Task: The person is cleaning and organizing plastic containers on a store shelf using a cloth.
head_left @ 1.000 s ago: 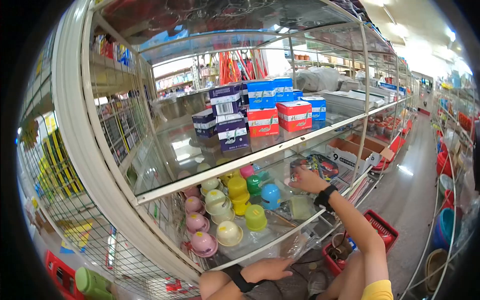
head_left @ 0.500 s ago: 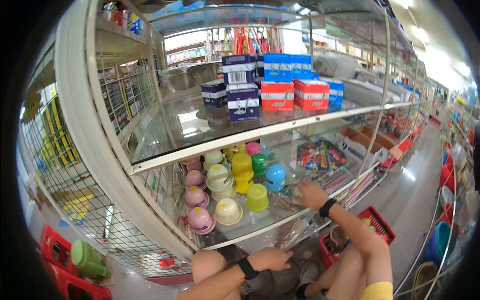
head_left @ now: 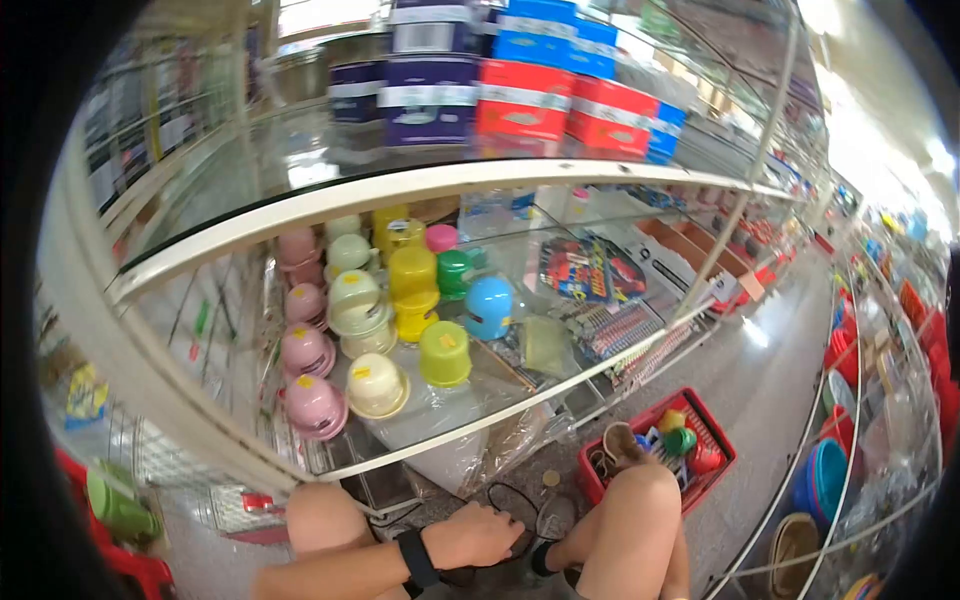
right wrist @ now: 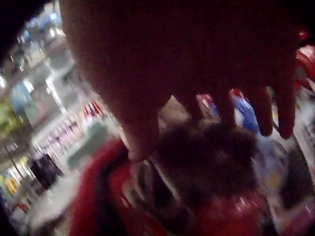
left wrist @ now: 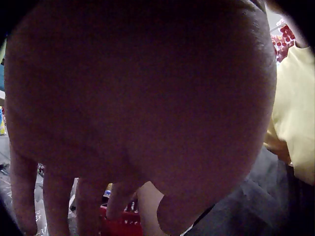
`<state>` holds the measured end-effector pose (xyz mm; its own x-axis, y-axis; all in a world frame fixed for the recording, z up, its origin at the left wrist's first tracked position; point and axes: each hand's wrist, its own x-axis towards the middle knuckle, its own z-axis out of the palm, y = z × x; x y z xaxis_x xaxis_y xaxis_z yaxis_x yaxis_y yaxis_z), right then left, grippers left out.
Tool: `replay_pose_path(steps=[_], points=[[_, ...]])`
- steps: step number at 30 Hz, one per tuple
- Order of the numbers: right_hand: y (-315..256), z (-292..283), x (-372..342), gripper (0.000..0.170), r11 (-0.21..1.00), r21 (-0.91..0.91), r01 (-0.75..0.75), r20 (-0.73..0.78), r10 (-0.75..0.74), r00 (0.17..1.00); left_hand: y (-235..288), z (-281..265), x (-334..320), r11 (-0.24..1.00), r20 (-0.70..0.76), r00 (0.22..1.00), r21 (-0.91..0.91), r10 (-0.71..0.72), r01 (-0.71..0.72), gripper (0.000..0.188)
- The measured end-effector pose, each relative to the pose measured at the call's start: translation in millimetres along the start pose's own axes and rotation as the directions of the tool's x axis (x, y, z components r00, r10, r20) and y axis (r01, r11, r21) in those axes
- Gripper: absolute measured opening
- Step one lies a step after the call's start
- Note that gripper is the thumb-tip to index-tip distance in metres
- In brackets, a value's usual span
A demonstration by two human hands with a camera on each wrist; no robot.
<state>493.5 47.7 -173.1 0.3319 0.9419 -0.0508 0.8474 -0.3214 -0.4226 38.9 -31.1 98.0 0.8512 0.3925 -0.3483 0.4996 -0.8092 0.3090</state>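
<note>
My left hand (head_left: pixel 478 534) rests near my knees, below the shelf edge, with nothing in it. In the left wrist view its fingers (left wrist: pixel 60 201) hang down loosely. My right hand (right wrist: pixel 187 64) reaches over the red basket (head_left: pixel 722 478), its fingers pointing down and spread beside a dark brown item with loops (right wrist: pixel 211 152). My knee hides much of that arm in the head view. Inside the basket lie a green tub (head_left: pixel 680 441), a red item (head_left: pixel 704 459) and a yellow one (head_left: pixel 673 420).
Pastel and bright plastic tubs, such as a yellow-green one (head_left: pixel 445 354) and a blue one (head_left: pixel 488 308), stand upside down on the lower glass shelf (head_left: pixel 440 440). Boxes (head_left: pixel 522 105) fill the shelf above, behind a white metal rail (head_left: pixel 430 178). Blue basins (head_left: pixel 826 477) stand across the aisle.
My right hand has left the lower shelf and moved down to the basket. The head view has tilted downward. My left hand stays near my knees.
</note>
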Motion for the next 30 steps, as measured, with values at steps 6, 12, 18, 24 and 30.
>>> replay_pose_path(steps=[6,12,18,24,30], points=[[-12,40,-34,0.049,0.973,0.166,-0.161,0.110,0.144,0.983,4,-5,1,0.997,0.007,0.998,0.021,0.069,-0.069,0.039],[0,40,-47,0.075,0.951,0.286,-0.120,0.051,0.110,0.993,24,-30,1,0.996,0.162,0.982,0.005,-0.093,0.094,0.046],[-11,50,-55,0.081,0.942,0.223,-0.250,0.040,0.247,0.968,-2,28,4,0.999,-0.002,1.000,0.034,0.027,-0.027,0.041],[-22,30,-86,0.076,0.929,0.245,-0.276,0.129,0.251,0.959,-19,83,2,0.953,-0.125,0.965,0.231,0.228,-0.195,0.025],[-15,51,-105,0.072,0.970,0.191,-0.148,0.019,0.147,0.989,-21,82,8,0.968,0.030,0.972,0.094,0.233,-0.234,0.027]])
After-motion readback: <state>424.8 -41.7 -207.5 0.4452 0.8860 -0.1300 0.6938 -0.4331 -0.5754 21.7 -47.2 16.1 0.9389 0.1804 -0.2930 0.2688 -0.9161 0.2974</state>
